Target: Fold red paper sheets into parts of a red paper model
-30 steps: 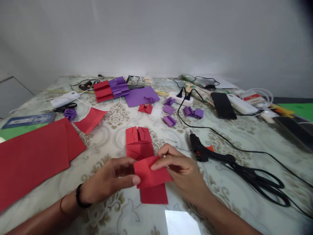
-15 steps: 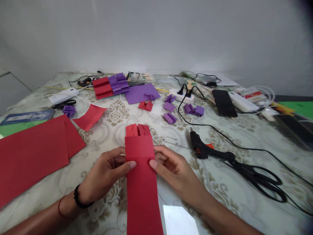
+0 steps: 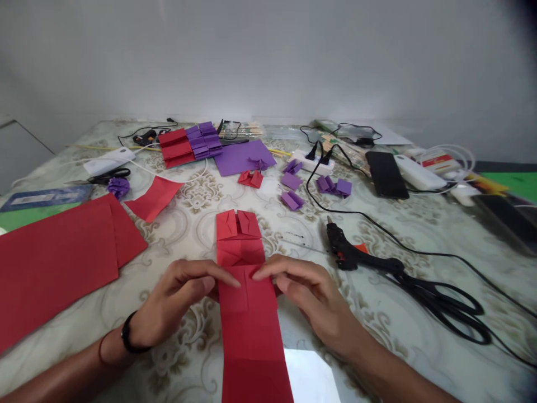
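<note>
A long red paper strip, crossed by creases, runs from the table's middle toward me. Its far end has small folded flaps. My left hand, with a black band on the wrist, holds the strip's left edge, its index finger lying on top and other fingers partly hidden beneath. On the opposite edge my right hand does likewise, index fingertip near the centre crease and lower fingers partly hidden. Just beyond the strip sits a small folded red paper piece.
Large red sheets lie at left. A glue gun and black scissors are at right, a cord looping past. Small folded purple pieces, a power strip and a phone stand farther back.
The strip's upper part is folded back toward me, baring a creased section below the flaps. My thumbs have come off the paper's top, and my index fingers now rest there.
</note>
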A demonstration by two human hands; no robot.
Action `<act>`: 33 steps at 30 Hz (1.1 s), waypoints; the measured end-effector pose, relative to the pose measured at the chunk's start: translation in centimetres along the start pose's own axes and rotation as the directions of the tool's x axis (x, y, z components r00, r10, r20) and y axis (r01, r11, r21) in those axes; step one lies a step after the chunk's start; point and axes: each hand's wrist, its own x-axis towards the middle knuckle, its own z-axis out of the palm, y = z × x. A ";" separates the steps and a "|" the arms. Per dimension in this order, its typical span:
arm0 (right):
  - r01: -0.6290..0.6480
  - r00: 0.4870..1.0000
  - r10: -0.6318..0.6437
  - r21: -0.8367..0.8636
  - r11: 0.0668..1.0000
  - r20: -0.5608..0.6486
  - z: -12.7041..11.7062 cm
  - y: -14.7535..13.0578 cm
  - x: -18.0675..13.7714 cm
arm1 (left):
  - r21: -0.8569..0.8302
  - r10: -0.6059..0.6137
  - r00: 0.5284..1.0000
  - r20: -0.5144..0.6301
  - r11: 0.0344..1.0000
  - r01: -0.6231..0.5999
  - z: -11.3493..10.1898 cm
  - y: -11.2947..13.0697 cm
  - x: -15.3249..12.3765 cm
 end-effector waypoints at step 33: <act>-0.193 0.979 0.185 -0.100 0.976 -0.092 0.2 0.3 0.3 | 0.214 -0.128 0.992 -0.010 0.969 0.127 0.0 0.5 0.6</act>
